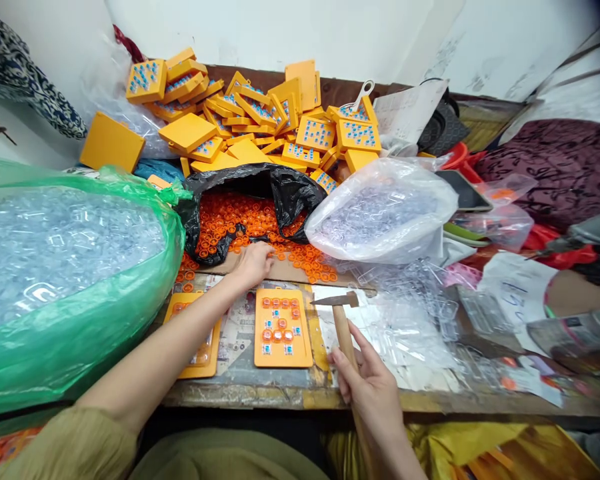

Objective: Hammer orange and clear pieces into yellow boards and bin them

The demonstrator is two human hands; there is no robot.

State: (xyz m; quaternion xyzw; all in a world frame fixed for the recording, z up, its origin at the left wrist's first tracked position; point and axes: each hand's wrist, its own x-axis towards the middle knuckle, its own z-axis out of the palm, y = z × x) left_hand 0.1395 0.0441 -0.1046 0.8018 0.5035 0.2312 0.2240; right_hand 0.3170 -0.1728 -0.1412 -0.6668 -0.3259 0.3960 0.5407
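Observation:
My right hand (370, 380) is wrapped round the wooden handle of a hammer (345, 327), its metal head up and to the right of an orange-yellow plastic panel (283, 360). That panel lies flat, with several round orange translucent caps (267, 335) on it and a few bare blue-and-clear spots. Beyond it, my left hand (255, 262) reaches down to loose orange caps (320, 263) spilled from a black plastic bag (187, 223). The left fingers are curled together; whatever they pinch is hidden. Under my left forearm lies a second panel (200, 370), partly covered.
A green bag (80, 353) of clear plastic parts bulges at the left. A white bag (380, 250) of similar parts stands right of the black one. Yellow panels (190, 132) are heaped behind. Clear pieces (420, 293), a jar (575, 333) and a phone-like dark slab (463, 190) crowd the right.

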